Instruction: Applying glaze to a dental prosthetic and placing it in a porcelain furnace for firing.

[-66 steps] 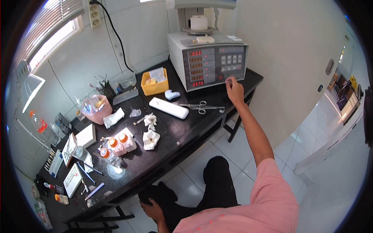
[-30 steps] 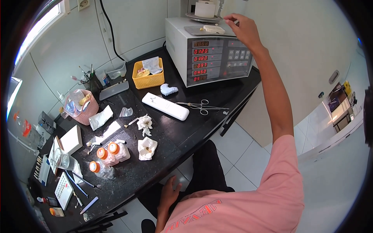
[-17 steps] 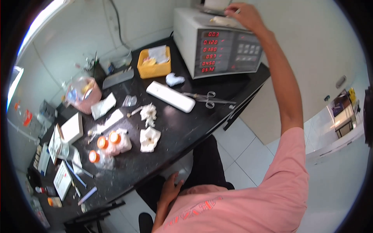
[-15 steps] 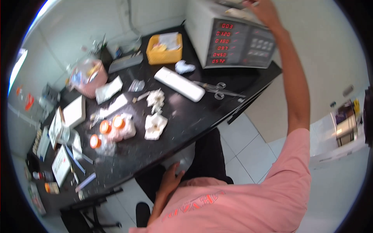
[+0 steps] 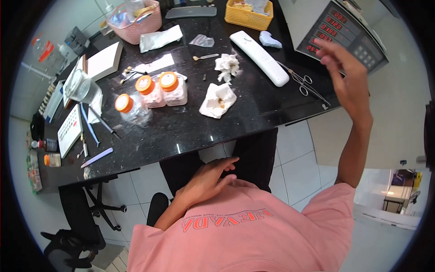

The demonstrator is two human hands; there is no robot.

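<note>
A head-worn fisheye looks down at the nearby black table (image 5: 181, 131).

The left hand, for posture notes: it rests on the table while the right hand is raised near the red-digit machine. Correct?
Not on the table: the head view shows the left hand over the lap. The right hand is raised near the machine.

Machine (image 5: 311, 17) cut off above, its panel (image 5: 351, 38) partly behind the right hand (image 5: 350, 77)
</note>
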